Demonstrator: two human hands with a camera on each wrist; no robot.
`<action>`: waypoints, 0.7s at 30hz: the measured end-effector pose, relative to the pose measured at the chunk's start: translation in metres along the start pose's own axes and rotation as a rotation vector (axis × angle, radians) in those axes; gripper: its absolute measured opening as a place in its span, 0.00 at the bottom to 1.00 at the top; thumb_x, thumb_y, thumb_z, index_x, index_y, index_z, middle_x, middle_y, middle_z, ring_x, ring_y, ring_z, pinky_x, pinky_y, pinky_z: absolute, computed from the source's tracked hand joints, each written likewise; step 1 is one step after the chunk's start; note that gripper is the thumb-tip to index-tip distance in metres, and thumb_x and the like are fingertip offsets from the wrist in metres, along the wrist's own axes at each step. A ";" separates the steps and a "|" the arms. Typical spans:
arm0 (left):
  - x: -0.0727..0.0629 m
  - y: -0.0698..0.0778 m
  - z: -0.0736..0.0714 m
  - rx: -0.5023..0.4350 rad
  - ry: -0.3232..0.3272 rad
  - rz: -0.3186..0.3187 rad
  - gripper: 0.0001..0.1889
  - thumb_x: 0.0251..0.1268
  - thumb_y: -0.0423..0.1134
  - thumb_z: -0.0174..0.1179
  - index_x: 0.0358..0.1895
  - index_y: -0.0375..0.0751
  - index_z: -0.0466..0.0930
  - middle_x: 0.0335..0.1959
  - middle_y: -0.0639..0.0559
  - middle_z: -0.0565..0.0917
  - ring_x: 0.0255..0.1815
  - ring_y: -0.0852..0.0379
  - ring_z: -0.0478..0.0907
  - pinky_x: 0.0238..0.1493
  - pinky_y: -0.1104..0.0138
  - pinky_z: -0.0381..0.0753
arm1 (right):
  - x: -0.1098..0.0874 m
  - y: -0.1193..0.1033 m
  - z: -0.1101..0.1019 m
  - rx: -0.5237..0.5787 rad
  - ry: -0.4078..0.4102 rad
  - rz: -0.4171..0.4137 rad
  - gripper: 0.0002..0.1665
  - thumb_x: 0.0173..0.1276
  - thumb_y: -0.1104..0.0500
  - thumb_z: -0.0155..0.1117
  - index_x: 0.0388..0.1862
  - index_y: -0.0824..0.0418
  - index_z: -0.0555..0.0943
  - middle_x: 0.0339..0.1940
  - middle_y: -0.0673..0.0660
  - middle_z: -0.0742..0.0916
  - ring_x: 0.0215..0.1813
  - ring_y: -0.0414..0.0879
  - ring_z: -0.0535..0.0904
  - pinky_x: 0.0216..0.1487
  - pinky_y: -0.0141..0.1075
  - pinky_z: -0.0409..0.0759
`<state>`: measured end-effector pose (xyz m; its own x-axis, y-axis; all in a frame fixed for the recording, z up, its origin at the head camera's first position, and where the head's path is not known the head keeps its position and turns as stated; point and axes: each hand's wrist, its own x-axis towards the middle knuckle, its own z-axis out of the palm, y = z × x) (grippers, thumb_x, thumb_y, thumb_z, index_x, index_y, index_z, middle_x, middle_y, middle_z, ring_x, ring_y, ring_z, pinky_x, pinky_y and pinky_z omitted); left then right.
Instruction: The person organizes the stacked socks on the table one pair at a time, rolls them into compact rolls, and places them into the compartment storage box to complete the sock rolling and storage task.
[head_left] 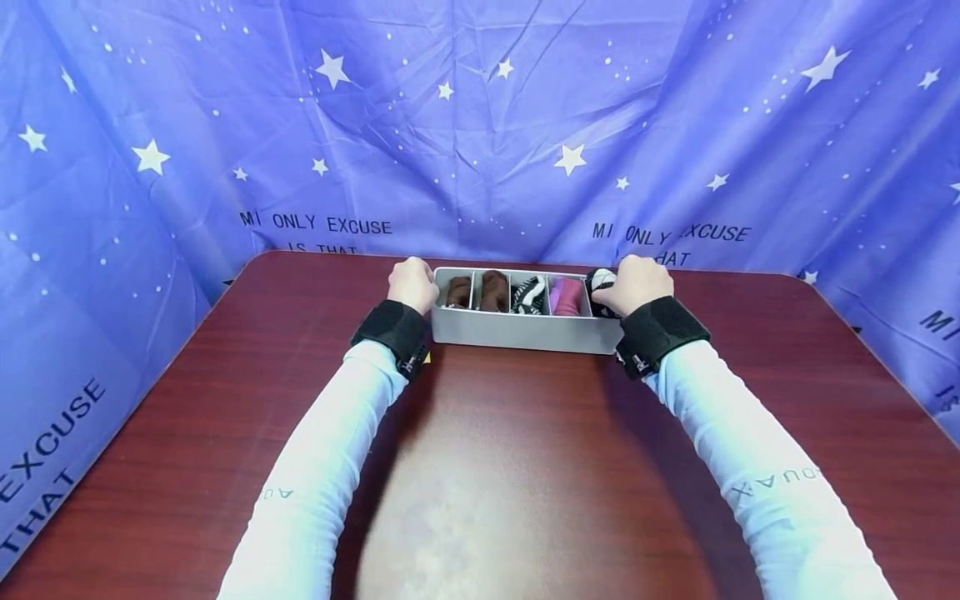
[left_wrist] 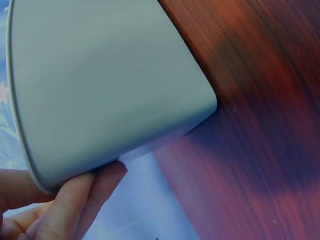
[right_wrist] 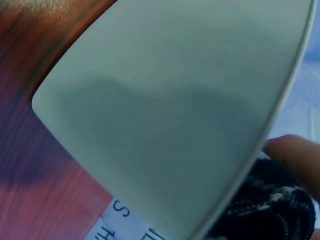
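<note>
A long light-grey box (head_left: 525, 332), split into several compartments, sits near the table's far edge. My left hand (head_left: 413, 285) grips its left end; the left wrist view shows fingers (left_wrist: 70, 202) at the rim and against the wall. At the right end, my right hand (head_left: 641, 285) holds a black-and-white rolled sock (head_left: 601, 280) that rises above the rim. In the right wrist view one finger (right_wrist: 295, 156) lies on this dark sock (right_wrist: 270, 200), right at the rim. Other compartments hold two brown rolled socks (head_left: 494, 292), a black-and-white striped one (head_left: 529, 296) and a pink-purple one (head_left: 567, 297).
The dark red wooden table (head_left: 480, 467) extends toward me and to both sides. Behind it hangs a blue-purple curtain (head_left: 480, 150) with white stars and lettering. A small yellow bit (head_left: 427, 357) shows beside the left wrist strap.
</note>
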<state>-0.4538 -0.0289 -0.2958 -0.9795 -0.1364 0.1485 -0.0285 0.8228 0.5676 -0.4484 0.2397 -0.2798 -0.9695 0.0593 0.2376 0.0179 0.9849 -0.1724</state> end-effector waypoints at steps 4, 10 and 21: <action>0.000 -0.001 0.001 0.002 -0.007 0.002 0.17 0.46 0.26 0.48 0.07 0.43 0.57 0.09 0.54 0.57 0.20 0.53 0.62 0.22 0.69 0.62 | 0.003 0.000 0.006 0.020 -0.025 0.028 0.22 0.42 0.50 0.63 0.21 0.70 0.74 0.29 0.72 0.81 0.32 0.63 0.77 0.27 0.48 0.74; 0.000 -0.001 -0.001 -0.018 -0.011 -0.002 0.15 0.47 0.28 0.49 0.08 0.42 0.61 0.10 0.53 0.63 0.22 0.52 0.66 0.26 0.68 0.66 | 0.007 -0.001 0.011 -0.022 0.004 0.030 0.23 0.44 0.50 0.63 0.26 0.71 0.76 0.30 0.71 0.81 0.33 0.63 0.77 0.28 0.49 0.74; 0.004 -0.006 0.002 -0.062 -0.038 -0.059 0.05 0.49 0.30 0.50 0.20 0.37 0.75 0.26 0.45 0.80 0.26 0.51 0.77 0.35 0.65 0.76 | 0.008 -0.001 0.022 -0.081 -0.014 0.008 0.20 0.46 0.52 0.62 0.27 0.70 0.77 0.30 0.72 0.81 0.32 0.63 0.77 0.26 0.49 0.73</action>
<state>-0.4578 -0.0332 -0.2999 -0.9833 -0.1619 0.0833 -0.0753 0.7780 0.6238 -0.4619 0.2352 -0.2981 -0.9726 0.0655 0.2231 0.0448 0.9943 -0.0967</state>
